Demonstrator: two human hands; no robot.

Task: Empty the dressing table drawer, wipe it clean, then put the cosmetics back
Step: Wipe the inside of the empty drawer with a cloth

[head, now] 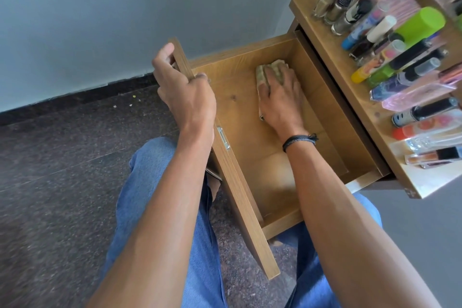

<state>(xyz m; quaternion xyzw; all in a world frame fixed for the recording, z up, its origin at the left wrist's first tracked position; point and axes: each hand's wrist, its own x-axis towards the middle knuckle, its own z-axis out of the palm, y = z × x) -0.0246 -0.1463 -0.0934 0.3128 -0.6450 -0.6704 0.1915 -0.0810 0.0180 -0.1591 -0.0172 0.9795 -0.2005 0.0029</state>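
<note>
grey wall [100,7], dark speckled floor [50,182]

Our left hand [190,100] curls over the brown wooden drawer front [243,215]; our right hand [282,100] presses flat on a folded beige cloth [260,73].

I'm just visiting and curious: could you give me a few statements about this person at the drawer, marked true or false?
1. The right hand presses a cloth onto the floor of the drawer. True.
2. The left hand hangs free. False: it grips the drawer's front panel.
3. The drawer is packed with cosmetics. False: the cosmetics are on the table top.
4. A dark wristband sits on the right wrist. True.
</note>
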